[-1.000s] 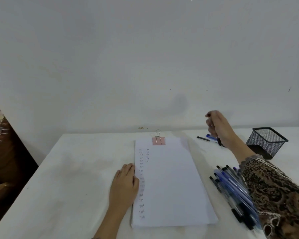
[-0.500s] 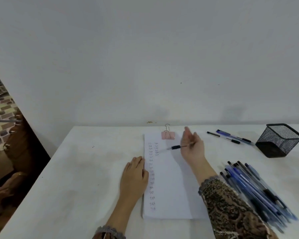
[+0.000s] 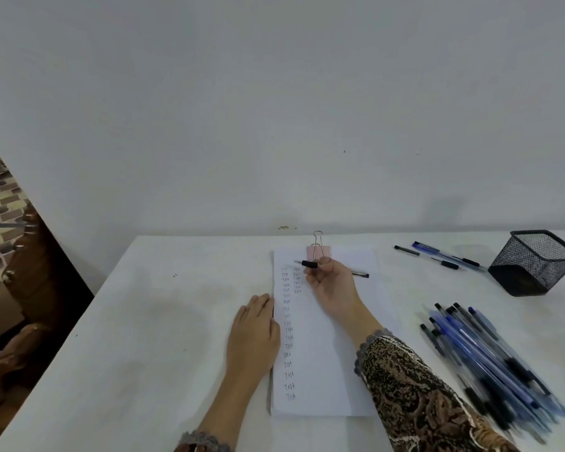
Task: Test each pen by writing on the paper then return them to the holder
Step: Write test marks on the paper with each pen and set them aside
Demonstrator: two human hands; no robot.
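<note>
A white sheet of paper (image 3: 327, 353) lies on the table with two columns of the handwritten word "Test" along its left side. My right hand (image 3: 331, 285) grips a black pen (image 3: 310, 264) near the top of the sheet, tip pointing left above the second column. My left hand (image 3: 253, 334) lies flat on the paper's left edge, fingers together. A black mesh holder (image 3: 535, 261) stands tilted at the far right; I see no pens in it. A heap of blue and black pens (image 3: 490, 360) lies at the right.
A pink binder clip (image 3: 318, 249) holds the paper's top edge. Three pens (image 3: 444, 256) lie loose between the paper and the holder. The white table (image 3: 144, 321) meets a white wall at the back. Wooden furniture stands beyond the table's left edge.
My right hand left the loose pens by the holder, carried a black pen to the top of the paper, and curled into a writing grip. The left hand stayed flat on the sheet.
</note>
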